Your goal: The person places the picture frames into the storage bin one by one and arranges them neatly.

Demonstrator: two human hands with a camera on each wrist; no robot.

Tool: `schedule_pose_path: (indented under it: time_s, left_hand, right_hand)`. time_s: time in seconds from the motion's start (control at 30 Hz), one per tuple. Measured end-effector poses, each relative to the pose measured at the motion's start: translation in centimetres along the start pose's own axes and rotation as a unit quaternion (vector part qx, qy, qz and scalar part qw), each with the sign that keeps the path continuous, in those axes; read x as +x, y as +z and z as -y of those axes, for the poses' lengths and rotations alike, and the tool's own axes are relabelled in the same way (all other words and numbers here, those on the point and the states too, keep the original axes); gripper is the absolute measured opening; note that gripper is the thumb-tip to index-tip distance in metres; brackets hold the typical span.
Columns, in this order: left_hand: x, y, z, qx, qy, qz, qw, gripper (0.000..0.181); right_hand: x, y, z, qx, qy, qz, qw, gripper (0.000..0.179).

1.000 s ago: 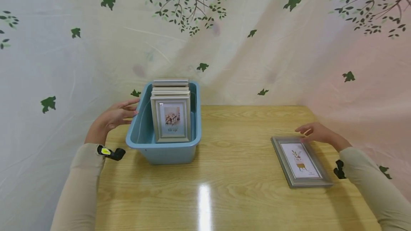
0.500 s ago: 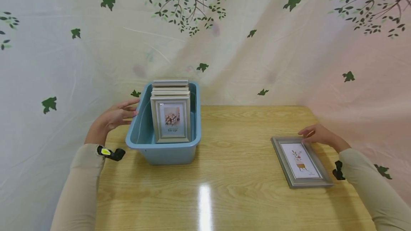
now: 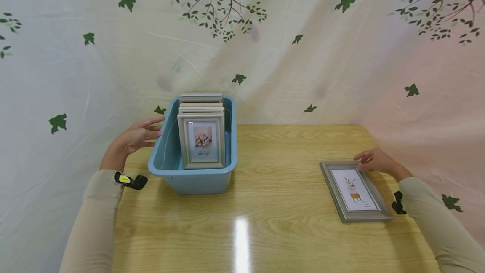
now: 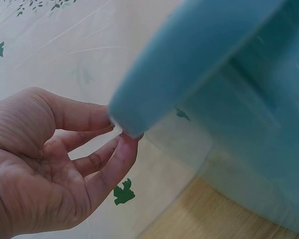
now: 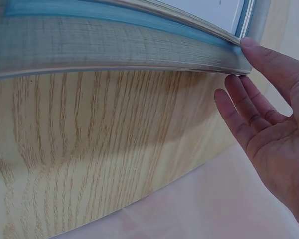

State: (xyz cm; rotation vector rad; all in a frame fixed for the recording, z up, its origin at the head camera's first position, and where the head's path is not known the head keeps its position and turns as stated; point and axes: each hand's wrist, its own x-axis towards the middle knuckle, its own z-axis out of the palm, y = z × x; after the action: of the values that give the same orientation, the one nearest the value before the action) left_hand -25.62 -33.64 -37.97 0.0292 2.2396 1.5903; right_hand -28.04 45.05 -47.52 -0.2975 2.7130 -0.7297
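Note:
At the left, a blue plastic bin [image 3: 202, 182] stands on the table with several picture frames [image 3: 201, 141] upright inside, the front one showing a flower print. My left hand [image 3: 138, 136] holds the bin's left rim [image 4: 154, 89], its thumb and fingertips meeting the edge in the left wrist view. A grey picture frame [image 3: 339, 197] with a plant print lies face up at the right. My right hand [image 3: 379, 162] pinches its far right corner. In the right wrist view, the thumb [image 5: 269, 59] rests on the frame's top face and the fingertips are at its outer lower edge.
A wood-grain table [image 3: 280, 172] lies between the bin and the grey frame. Its right edge runs close by the right hand. A pale curtain [image 3: 288, 62] with printed leaves and branches hangs right behind the table and bin.
My right hand has shifted slightly right and down, its fingertips drawing in at the grey picture frame's far right corner. The left hand, bin and frames stay put.

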Motion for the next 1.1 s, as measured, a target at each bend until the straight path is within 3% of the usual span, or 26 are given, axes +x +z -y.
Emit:
schedule_pose_path:
  time_s: [0.27, 0.47, 0.73, 1.1]
  left_hand:
    - [0.3, 0.0, 0.2, -0.005, 0.0, -0.001, 1.0, 0.073]
    - [0.3, 0.1, 0.1, -0.003, 0.003, -0.005, 1.0, 0.073]
    - [0.2, 0.1, 0.1, -0.006, 0.006, 0.0, 1.0, 0.073]
    - [0.2, 0.0, -0.1, -0.012, 0.002, 0.0, 0.9999, 0.073]
  right_hand:
    - [0.3, 0.6, -0.4, 0.01, -0.001, -0.001, 0.9999, 0.047]
    - [0.5, 1.0, -0.5, 0.016, 0.021, -0.008, 0.9996, 0.054]
    - [0.7, 1.5, 0.5, 0.009, 0.017, -0.036, 0.9992, 0.049]
    - [1.2, 2.1, 0.6, 0.001, 0.014, -0.043, 0.999, 0.041]
